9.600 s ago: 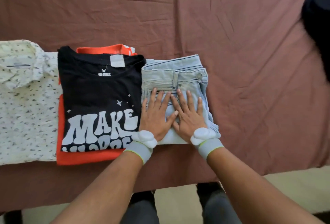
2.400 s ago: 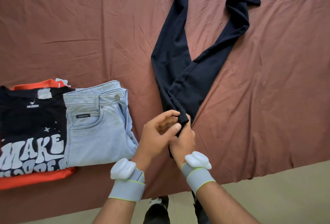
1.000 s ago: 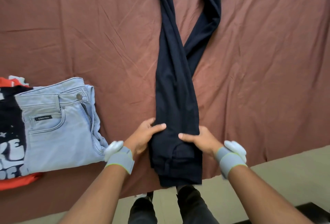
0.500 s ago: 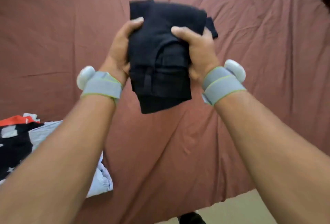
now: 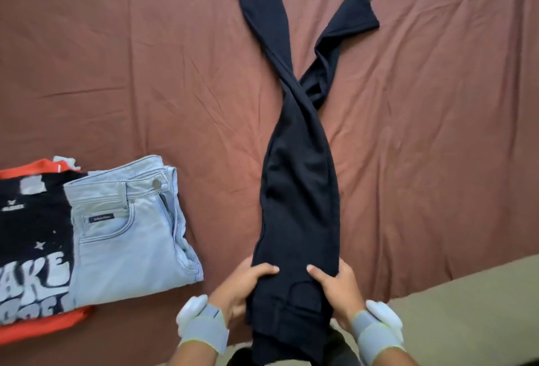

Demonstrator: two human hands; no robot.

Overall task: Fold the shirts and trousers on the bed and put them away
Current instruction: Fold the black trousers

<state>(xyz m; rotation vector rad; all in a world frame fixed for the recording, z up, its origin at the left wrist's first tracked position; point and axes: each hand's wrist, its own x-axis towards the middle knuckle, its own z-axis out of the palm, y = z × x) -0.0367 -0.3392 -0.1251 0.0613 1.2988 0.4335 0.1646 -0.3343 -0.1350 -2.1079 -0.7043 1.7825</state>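
The dark trousers [image 5: 300, 190] lie lengthwise on the brown bedsheet [image 5: 131, 59], waistband toward the person and hanging just over the near edge of the bed. Their two legs cross above the middle and splay apart at the far end, one cuff pointing up-left, the other up-right.

The left hand [image 5: 243, 288] grips the left side of the waist, thumb curled over the top of the cloth and the other fingers hidden beneath. The right hand [image 5: 335, 287] grips the right side the same way, thumb on top, fingers wrapped under the edge. Each wrist carries a grey band with a white unit.

To the left, folded light-blue jeans [image 5: 128, 234] sit near the bed's front edge, apart from the trousers with a strip of bare sheet between them. The jeans touch a folded black T-shirt [image 5: 32, 237] with white lettering, which lies on an orange garment [image 5: 43, 326]; both run out of view at the left.

Wrinkled sheet stretches wide on the right of the trousers and across the far left. A pale floor [image 5: 466, 307] shows beyond the bed's edge at lower right.
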